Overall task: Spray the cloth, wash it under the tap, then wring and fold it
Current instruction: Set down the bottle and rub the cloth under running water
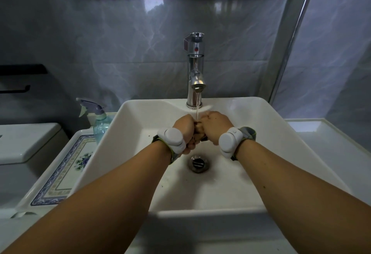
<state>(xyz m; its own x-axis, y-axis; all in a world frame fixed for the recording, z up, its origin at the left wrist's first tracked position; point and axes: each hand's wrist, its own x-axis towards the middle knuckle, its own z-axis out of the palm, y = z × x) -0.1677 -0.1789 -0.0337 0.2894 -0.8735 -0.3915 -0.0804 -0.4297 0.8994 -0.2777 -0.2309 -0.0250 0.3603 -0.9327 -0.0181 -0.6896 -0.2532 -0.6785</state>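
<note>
Both fists are pressed together over the white sink (138, 121), right under a thin stream of water (197, 105) running from the chrome tap (195, 69). My left hand (184, 129) and my right hand (215, 127) are clenched, knuckles touching. The cloth is almost fully hidden inside them; only a small dark grey bit (204, 138) shows at the lower edge between the hands. Each wrist carries a white device on a strap. A clear spray bottle (99, 122) with a purple-grey trigger stands left of the sink.
The drain (198, 162) lies just below my hands in the basin. A patterned tile ledge (60, 177) and a toilet tank (26, 143) are at the left. On the right is a white countertop (331, 143). Behind the tap rises the grey marble wall.
</note>
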